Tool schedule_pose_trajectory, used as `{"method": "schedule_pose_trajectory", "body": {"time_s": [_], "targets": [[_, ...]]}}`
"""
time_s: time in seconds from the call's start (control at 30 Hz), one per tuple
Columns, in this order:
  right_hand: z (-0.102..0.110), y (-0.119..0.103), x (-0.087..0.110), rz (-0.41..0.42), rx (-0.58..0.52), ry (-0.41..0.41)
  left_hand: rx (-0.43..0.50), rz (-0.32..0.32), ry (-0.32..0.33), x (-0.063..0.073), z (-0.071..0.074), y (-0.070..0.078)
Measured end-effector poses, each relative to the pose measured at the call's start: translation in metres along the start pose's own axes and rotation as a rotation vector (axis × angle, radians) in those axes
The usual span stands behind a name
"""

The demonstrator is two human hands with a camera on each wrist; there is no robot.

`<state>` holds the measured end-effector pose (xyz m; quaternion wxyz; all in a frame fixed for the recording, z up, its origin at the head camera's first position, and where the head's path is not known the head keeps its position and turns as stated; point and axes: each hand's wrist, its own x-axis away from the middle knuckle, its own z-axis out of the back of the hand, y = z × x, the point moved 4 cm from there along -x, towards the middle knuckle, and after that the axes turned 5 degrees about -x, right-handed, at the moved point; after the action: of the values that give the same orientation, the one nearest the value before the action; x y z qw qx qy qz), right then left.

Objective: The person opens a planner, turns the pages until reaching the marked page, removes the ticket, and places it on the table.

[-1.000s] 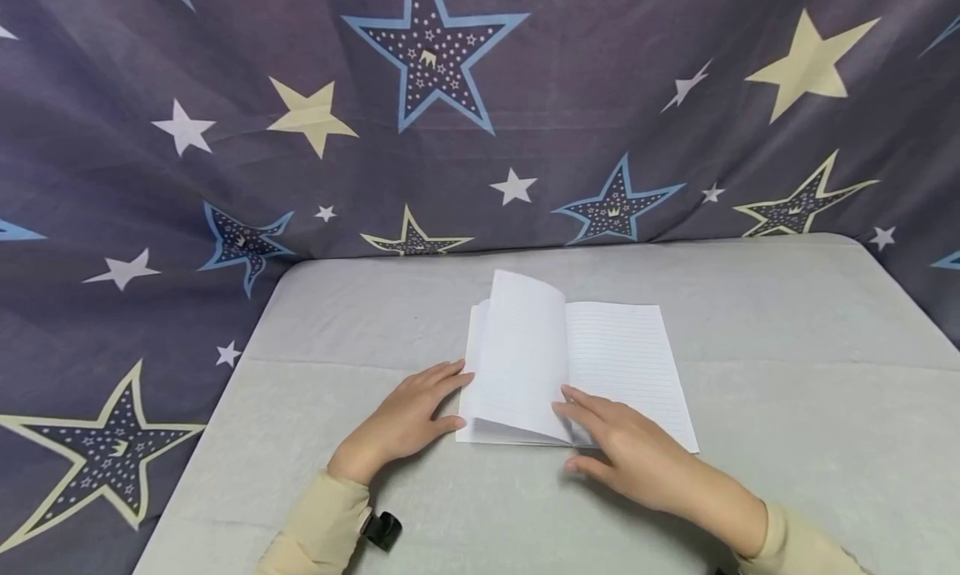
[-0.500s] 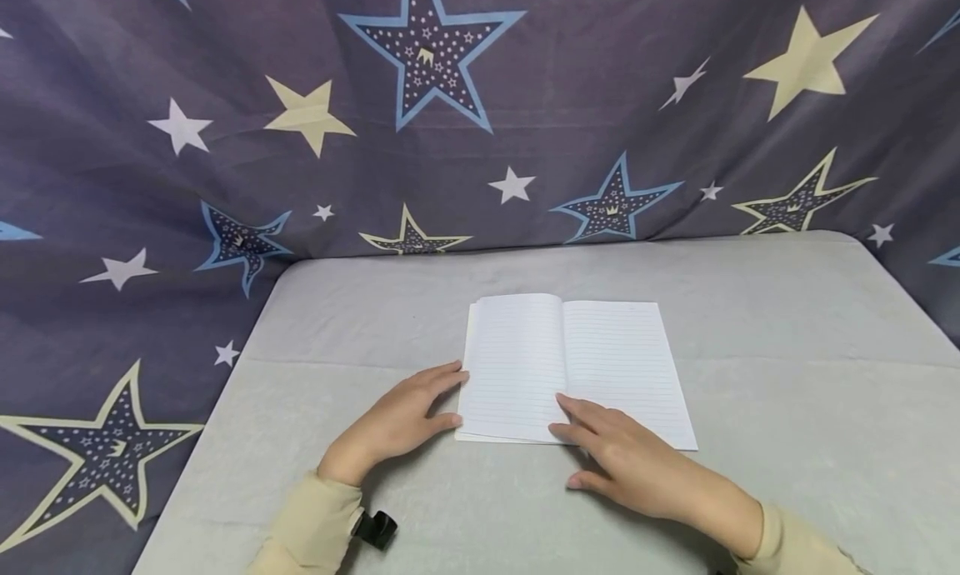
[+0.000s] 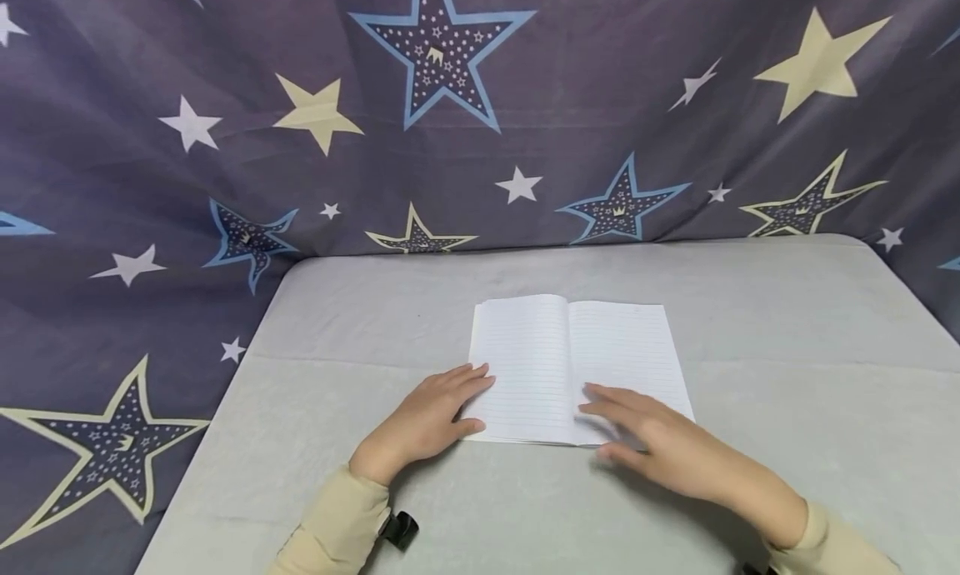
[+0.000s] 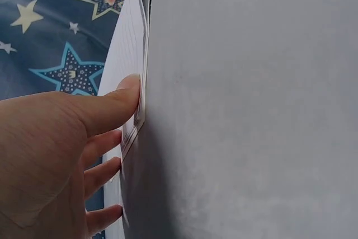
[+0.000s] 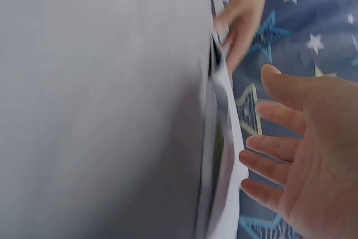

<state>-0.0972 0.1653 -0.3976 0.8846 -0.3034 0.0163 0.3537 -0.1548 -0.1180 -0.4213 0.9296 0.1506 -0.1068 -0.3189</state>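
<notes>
A ruled paper notebook (image 3: 521, 358) lies spread flat on a grey cloth-covered table (image 3: 360, 325), about midway between the table's left and right sides, its fold running from near to far and its lined white pages facing up. The person's left hand (image 3: 427, 417) is at the notebook's left side, toward the near end: the fingers are extended and slightly apart, their tips over the margin of the left page, while the thumb rests on the near left corner; the hand grips nothing. The right hand (image 3: 667, 442) is over the near part of the right page, just right of the fold, its fingers loosely extended and parted, the thumb well clear of them, and nothing held; I cannot tell whether its fingertips touch the paper. Along the notebook's near edge some leaves bow apart. Both arms wear beige sleeves (image 3: 337, 517), and a small black device (image 3: 400, 530) sits at the left wrist. Behind the table's far edge hangs a dark purple curtain (image 3: 570, 75) printed with blue, cream and white stars.
</notes>
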Motion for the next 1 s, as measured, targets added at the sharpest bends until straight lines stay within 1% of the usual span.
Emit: {"method": "schedule_pose_trajectory", "body": {"time_s": [0.1,0.2,0.33,0.47,0.6,0.73,0.83,1.0], "targets": [[0.012,0.017,0.008,-0.032,-0.005,0.035,0.004,0.001,0.002,0.0,0.0,0.0],[0.022,0.037,0.019,-0.083,-0.035,0.042,0.001,-0.001,0.008,-0.001,0.0,0.0],[0.032,0.062,0.034,-0.149,-0.074,0.015,-0.013,0.001,0.013,-0.001,0.001,0.001],[0.036,0.077,0.045,-0.157,-0.046,-0.02,-0.013,0.013,0.006,-0.001,0.001,0.002],[0.035,0.084,0.048,-0.126,-0.015,-0.014,-0.006,0.016,0.002,0.0,0.001,0.002],[0.035,0.085,0.047,-0.12,-0.013,0.012,-0.002,0.016,0.006,0.0,0.001,0.002],[0.035,0.084,0.046,-0.141,-0.009,0.017,-0.004,0.017,0.008,0.0,0.001,0.002],[0.034,0.079,0.042,-0.182,0.046,0.014,-0.018,0.016,0.01,-0.001,0.0,0.002]]}}
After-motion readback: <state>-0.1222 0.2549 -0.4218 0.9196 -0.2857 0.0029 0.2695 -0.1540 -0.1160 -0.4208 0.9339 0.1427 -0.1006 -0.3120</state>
